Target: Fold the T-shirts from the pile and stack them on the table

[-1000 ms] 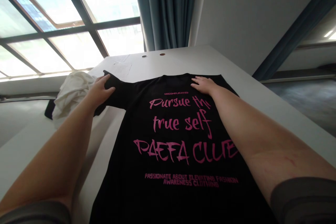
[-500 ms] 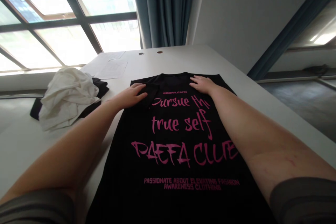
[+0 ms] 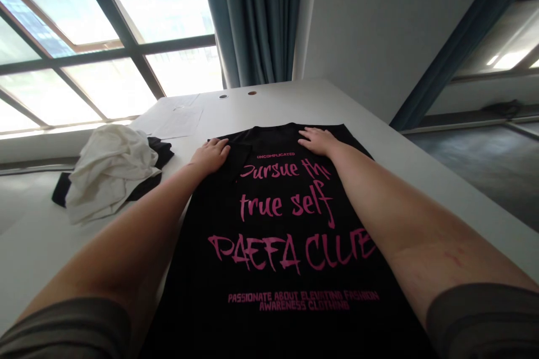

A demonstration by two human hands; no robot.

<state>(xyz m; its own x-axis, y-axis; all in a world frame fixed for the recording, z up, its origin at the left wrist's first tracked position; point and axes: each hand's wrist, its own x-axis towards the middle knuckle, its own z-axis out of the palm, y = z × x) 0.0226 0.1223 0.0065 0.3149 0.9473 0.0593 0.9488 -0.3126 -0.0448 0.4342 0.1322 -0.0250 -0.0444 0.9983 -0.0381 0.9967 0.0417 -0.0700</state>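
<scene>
A black T-shirt (image 3: 269, 277) with pink lettering is spread on the white table (image 3: 362, 118), its collar at the far end and its lower part running out of view toward me. The left sleeve is folded inward over the shirt's front. My left hand (image 3: 211, 156) rests on that folded sleeve by the left edge, fingers stretched out. Near the collar on the right, my right hand (image 3: 316, 141) lies flat on the fabric with its fingers spread. My right forearm covers the ends of some printed words and part of the shirt's right side.
To the left, a crumpled white cloth (image 3: 112, 171) lies over some black fabric (image 3: 160, 151). Sheets of paper (image 3: 181, 120) lie at the back left. Two round holes pierce the table's far end, before a blue curtain (image 3: 252, 22). A window (image 3: 168, 5) stands at the left.
My left hand has shifted slightly toward the left edge of the shirt. My right hand stays near the collar. The whole view has tilted up a little.
</scene>
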